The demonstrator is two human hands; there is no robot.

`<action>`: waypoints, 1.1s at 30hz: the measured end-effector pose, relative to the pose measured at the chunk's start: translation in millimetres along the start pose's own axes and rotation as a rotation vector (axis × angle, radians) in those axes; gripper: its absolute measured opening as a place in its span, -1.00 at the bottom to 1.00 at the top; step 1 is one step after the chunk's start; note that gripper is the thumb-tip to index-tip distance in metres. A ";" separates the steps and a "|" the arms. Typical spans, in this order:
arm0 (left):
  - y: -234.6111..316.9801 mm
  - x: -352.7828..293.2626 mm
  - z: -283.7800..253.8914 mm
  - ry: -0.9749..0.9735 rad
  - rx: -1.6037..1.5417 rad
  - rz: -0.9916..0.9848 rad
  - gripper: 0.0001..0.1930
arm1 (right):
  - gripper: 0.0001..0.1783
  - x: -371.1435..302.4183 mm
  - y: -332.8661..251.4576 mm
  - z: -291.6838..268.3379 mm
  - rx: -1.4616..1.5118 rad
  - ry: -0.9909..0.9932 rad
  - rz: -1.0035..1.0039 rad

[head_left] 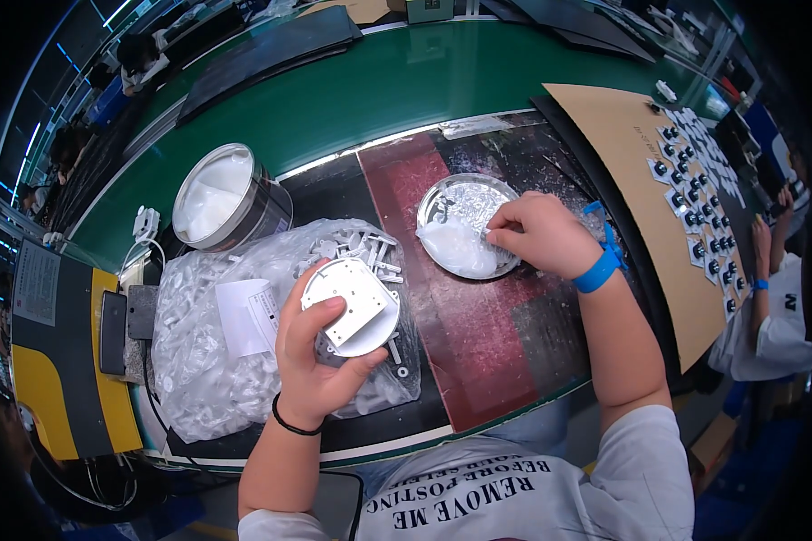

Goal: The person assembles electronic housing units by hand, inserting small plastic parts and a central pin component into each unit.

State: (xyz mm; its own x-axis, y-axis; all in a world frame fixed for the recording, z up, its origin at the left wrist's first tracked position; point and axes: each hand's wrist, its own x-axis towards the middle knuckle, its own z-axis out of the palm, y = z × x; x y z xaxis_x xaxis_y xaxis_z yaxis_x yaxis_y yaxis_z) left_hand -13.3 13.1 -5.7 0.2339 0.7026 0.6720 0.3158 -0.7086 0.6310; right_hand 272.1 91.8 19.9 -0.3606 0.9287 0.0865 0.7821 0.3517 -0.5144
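My left hand (309, 356) grips a round white plastic part (356, 311) by its edge, thumb across its face. A flat, squarish plate with small holes sits on that part. Over the right side of a shallow round metal dish (423, 209), my right hand (549, 236) is closed in a pinch. A small whitish bit shows at its fingertips, too small to name. In the dish lie a glossy white, paste-like mass (458, 251) and a layer of shiny clear material. Behind my left hand, a clear plastic bag (194, 370) spills white plastic pieces (383, 263).
A metal bucket (275, 203) of white paste stands tilted behind the bag. A yellow and black machine (68, 352) is at the left. Cardboard (618, 180) on the right carries several white pieces with black centres (686, 194). Another person (776, 316) works at the far right.
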 end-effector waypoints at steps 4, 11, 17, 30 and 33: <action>0.2 0.3 0.1 -0.001 -0.013 -0.002 -0.38 | -0.81 -0.9 -2.1 -1.4 0.003 0.005 -0.004; 0.0 0.8 0.2 -0.006 -0.010 0.008 -0.38 | -0.82 -0.5 -1.3 -2.3 0.071 -0.035 0.027; -0.4 -0.9 -0.2 -0.012 -0.006 -0.009 -0.38 | -0.83 -0.4 -1.8 -2.0 0.078 -0.028 0.014; -0.5 0.4 0.8 -0.014 -0.014 -0.005 -0.38 | -0.84 1.0 0.8 2.0 0.003 0.001 0.016; -0.3 0.4 0.9 -0.013 -0.012 -0.001 -0.38 | -0.84 1.3 -1.0 1.6 -0.025 0.015 0.029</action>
State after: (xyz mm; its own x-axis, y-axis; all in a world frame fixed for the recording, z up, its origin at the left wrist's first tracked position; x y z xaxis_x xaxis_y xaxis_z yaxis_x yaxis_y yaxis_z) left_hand -12.5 13.7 -6.0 0.2453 0.7042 0.6663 0.3054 -0.7084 0.6363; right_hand 270.1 92.5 19.2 -0.3301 0.9402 0.0845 0.8048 0.3270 -0.4953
